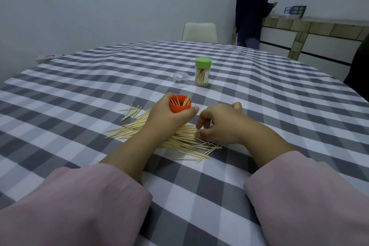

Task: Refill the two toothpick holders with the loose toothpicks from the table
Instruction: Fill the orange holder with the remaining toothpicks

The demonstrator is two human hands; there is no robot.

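left hand [169, 115]: wraps round the orange holder [179, 106], held upright just above the pile; a few toothpicks already stand in it.
right hand [217, 124]: fingers [199, 124] curled down onto the loose toothpicks [179, 140], seemingly pinching some; i cannot tell how many.
pile: spread on the checked counter [79, 106], near side, under both wrists.
green-lidded holder [202, 72]: farther off, capped, partly filled; a clear lid [181, 77] sits just left of it.
step: filling the orange holder.
next: likely lift the pinch, align tips, drop it in.
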